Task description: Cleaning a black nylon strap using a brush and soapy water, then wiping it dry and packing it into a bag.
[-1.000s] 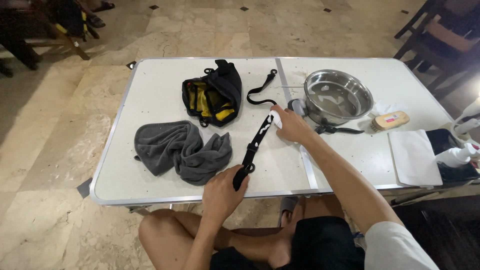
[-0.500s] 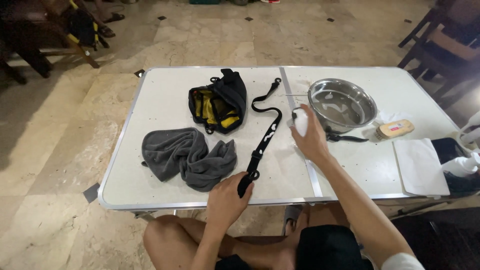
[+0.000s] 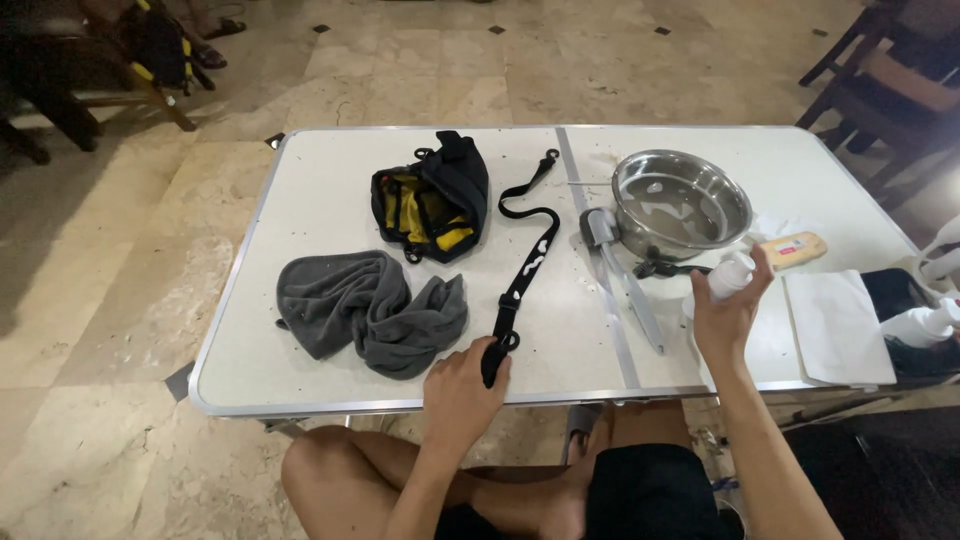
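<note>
My left hand (image 3: 463,385) rests on the near end of a long black strap (image 3: 522,275), pinning it to the white folding table (image 3: 330,180). White foam spots dot the strap's middle. My right hand (image 3: 728,312) is closed around a small white bottle (image 3: 730,276), held just above the table to the right of the centre seam. A grey-handled brush (image 3: 620,270) lies between the strap and that hand.
A steel bowl (image 3: 682,205) stands at the back right, a yellow bar (image 3: 792,246) beside it. A black pouch with yellow lining (image 3: 434,198) and a grey towel (image 3: 370,312) lie left. White paper (image 3: 836,326) and another white bottle (image 3: 922,322) sit far right.
My right hand left the strap, moved right and picked up the small white bottle. The strap now lies flat on the table with my left hand still on its near end.
</note>
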